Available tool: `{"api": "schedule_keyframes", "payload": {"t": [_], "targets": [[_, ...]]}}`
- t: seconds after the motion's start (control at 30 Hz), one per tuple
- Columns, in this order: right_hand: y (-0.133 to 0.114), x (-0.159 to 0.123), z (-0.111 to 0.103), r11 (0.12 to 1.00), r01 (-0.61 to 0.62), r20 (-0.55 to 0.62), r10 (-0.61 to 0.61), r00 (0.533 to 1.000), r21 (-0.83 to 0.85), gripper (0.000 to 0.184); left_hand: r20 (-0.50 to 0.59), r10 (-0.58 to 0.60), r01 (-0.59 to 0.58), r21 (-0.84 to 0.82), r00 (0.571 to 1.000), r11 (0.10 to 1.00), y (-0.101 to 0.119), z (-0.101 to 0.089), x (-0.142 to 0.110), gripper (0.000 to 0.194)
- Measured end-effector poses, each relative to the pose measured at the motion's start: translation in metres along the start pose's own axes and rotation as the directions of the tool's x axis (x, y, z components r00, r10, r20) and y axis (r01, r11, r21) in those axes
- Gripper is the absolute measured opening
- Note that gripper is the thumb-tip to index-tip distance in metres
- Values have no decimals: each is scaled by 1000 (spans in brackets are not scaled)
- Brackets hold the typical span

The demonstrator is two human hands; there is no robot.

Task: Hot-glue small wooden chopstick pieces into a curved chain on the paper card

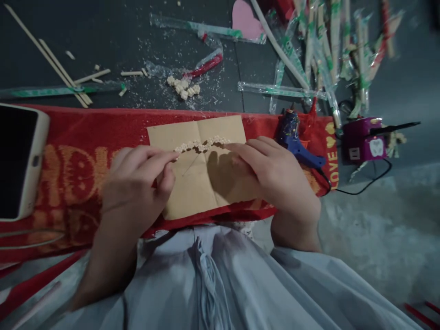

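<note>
A thin curved strip of small pale wooden pieces [202,145] is held above a creased brown paper [192,192] on a red towel [79,165]. My left hand [137,188] pinches the strip's left end between thumb and forefinger. My right hand [275,172] grips the strip's right end with its fingertips, the other fingers curled beside it.
A blue glue gun [297,142] lies on the towel's right end, its cord trailing right. A phone [19,160] sits at the left. Loose chopsticks [51,64], plastic wrappers [309,50], cut wooden bits [184,87], a pink heart [245,20] and a purple device [362,140] crowd the dark floor beyond.
</note>
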State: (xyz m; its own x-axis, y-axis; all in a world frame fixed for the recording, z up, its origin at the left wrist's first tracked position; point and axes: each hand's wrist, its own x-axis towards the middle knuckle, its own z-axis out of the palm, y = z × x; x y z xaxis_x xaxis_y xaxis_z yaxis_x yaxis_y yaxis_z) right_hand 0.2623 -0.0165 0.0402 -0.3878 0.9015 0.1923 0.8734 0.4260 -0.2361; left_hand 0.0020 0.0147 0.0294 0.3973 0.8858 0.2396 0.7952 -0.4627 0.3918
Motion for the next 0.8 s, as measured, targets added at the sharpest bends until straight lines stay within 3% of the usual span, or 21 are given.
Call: {"api": "schedule_keyframes", "payload": {"t": [0.17, 0.27, 0.37, 0.5, 0.63, 0.8], "targets": [[6, -12, -12, 998, -9, 56, 12, 998, -57, 28, -73, 66, -63, 51, 995, 997, -2, -10, -4, 28], [9, -5, -22, 994, -2, 117, 15, 993, -110, 28, -13, 64, -63, 85, 998, 994, -5, -21, 8, 30], [9, 17, -35, 988, -15, 192, 45, 980, -153, 27, 107, 40, -53, 115, 993, 992, -8, -31, 34, 32], [4, 54, -44, 981, -58, 246, 103, 964, -184, 23, 297, -79, 0, 258, 952, 966, -12, -36, 79, 32], [3, 78, -37, 973, -80, 266, 137, 954, -217, 27, 316, -120, 27, 283, 941, 959, -13, -30, 119, 40], [13, 80, -22, 963, -159, 219, 208, 953, -219, 33, 326, -109, 10, 289, 939, 957, -5, -16, 154, 40]]}}
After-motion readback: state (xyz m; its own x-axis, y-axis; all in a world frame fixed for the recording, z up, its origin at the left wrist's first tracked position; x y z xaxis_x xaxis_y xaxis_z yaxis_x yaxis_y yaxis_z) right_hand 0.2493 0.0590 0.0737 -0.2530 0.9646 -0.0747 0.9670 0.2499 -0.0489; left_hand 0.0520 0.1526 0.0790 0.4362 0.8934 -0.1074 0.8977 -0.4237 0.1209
